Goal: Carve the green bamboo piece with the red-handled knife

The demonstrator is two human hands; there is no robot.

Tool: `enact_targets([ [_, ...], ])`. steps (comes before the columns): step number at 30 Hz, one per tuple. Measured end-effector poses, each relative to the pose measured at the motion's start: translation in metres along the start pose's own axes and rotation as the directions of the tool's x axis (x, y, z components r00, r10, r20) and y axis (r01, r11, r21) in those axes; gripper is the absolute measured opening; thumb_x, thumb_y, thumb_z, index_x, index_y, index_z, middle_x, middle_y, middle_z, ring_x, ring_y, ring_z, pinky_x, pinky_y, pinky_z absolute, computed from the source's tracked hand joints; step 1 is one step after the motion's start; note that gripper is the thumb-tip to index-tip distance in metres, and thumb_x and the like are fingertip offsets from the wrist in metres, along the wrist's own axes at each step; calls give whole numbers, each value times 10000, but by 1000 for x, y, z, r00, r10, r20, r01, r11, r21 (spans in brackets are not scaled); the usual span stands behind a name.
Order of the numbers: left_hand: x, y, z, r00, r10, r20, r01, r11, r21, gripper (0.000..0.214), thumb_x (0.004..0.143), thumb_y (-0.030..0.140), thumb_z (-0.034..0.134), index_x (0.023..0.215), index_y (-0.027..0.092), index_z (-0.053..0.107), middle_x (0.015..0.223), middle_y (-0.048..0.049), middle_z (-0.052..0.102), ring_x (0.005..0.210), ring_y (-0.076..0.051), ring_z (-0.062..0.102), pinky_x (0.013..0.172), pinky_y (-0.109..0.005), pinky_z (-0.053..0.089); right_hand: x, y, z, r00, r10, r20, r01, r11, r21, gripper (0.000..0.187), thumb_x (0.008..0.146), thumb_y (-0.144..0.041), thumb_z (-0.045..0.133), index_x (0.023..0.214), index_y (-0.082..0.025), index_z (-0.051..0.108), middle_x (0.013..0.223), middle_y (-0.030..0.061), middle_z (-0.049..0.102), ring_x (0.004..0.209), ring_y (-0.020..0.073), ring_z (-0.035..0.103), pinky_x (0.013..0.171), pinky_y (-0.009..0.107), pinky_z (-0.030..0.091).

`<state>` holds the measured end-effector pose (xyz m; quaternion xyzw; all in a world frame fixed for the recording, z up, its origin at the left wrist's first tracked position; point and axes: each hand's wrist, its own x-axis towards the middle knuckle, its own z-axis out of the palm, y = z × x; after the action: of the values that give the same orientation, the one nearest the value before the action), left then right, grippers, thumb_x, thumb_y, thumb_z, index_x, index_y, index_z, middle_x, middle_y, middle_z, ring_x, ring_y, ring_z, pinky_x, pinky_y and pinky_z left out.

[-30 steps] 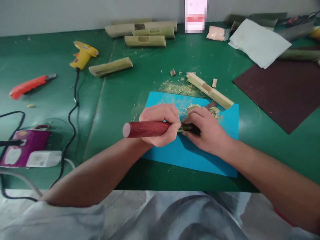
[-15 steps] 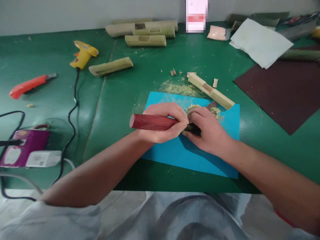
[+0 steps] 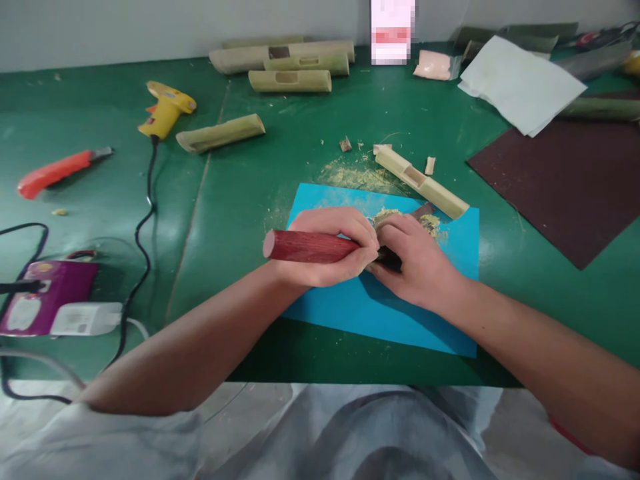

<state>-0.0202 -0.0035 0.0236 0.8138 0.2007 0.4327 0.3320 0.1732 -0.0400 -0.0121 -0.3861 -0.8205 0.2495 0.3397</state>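
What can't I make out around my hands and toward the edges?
In the head view:
Red handle: far end hidden by your left hand.
Dark piece: mostly covered by your right hand.
Brown sheet: cut off by the right edge.
Pink panel: markings blurred into blocks.

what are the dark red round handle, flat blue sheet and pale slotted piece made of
The dark red round handle looks like wood, smooth and perhaps stained: grain-like streaks run along it. The flat blue sheet could be card or thin foam; its matte face leaves that open. The pale yellow slotted piece is probably bamboo, seemingly unvarnished, given its long form and dull straw colour.
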Motion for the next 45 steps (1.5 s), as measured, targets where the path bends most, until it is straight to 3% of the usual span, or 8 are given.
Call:
enact_targets([
  [3, 0, -1, 0, 1000, -26, 15, 26, 1000, 2, 133, 860, 214, 693, 737, 252, 662, 738, 2, 756, 668, -157, 720, 651, -288, 603, -1, -1, 0, 1000, 11, 1, -11, 1000, 15, 175, 876, -232, 658, 870, -262, 486, 957, 67, 612, 946, 259, 560, 828, 434, 457],
  [10, -12, -11, 3, 980, 23, -198, -27, 1000, -16, 217, 858, 244, 683, 657, 221, 604, 613, 4, 668, 538, -124, 625, 526, -275, 522, -2, -2, 0, 1000, 22, -6, -22, 999, 34, 147, 875, -202, 664, 934, -251, 539, 1002, 83, 620, 998, 276, 583, 852, 455, 487],
  [16, -15, -19, 5, 962, 32, -270, -48, 997, -54, 220, 898, 264, 665, 691, 210, 612, 640, 8, 696, 561, -116, 652, 532, -252, 536, -1, -3, -1, 1000, 25, -8, -24, 999, 34, 145, 881, -183, 652, 937, -253, 538, 1010, 85, 628, 1008, 278, 588, 862, 459, 486],
  [18, -12, -15, 5, 966, 9, -260, -20, 999, -41, 222, 916, 293, 671, 713, 208, 640, 687, -3, 728, 603, -125, 687, 569, -257, 564, -1, -2, -1, 1000, 30, -6, -30, 999, 35, 148, 879, -193, 660, 931, -254, 536, 1013, 86, 629, 1001, 276, 586, 857, 457, 486],
  [23, -4, -4, 2, 996, -48, -80, 49, 999, 2, 207, 888, 334, 730, 714, 241, 669, 700, -7, 753, 640, -157, 721, 602, -282, 597, -1, -1, -1, 1000, 26, 3, -26, 999, 33, 162, 886, -227, 667, 904, -259, 509, 995, 77, 619, 979, 269, 572, 842, 446, 478],
  [35, -3, -4, -1, 998, -62, 13, 62, 998, -6, 86, 851, 227, 726, 780, 255, 686, 787, 2, 773, 717, -169, 743, 683, -301, 618, 0, -2, -1, 1000, 20, 14, -20, 1000, 2, 180, 876, -238, 663, 867, -256, 484, 961, 79, 614, 933, 262, 551, 817, 435, 466],
  [42, -4, -1, 0, 992, 80, -94, -81, 997, -8, 150, 812, 120, 678, 714, 216, 617, 650, 4, 685, 588, -130, 660, 557, -259, 539, -3, -2, 0, 1000, 29, -12, -28, 999, 31, 143, 878, -207, 674, 937, -244, 549, 1006, 84, 617, 991, 268, 586, 853, 444, 494],
  [45, -8, -3, 2, 983, 84, -162, -81, 996, 23, 173, 814, 108, 651, 684, 204, 589, 614, 12, 650, 562, -113, 640, 532, -241, 511, -2, -2, 0, 999, 27, -20, -26, 999, 30, 142, 878, -194, 676, 942, -240, 558, 1003, 82, 620, 996, 274, 596, 853, 446, 501],
])
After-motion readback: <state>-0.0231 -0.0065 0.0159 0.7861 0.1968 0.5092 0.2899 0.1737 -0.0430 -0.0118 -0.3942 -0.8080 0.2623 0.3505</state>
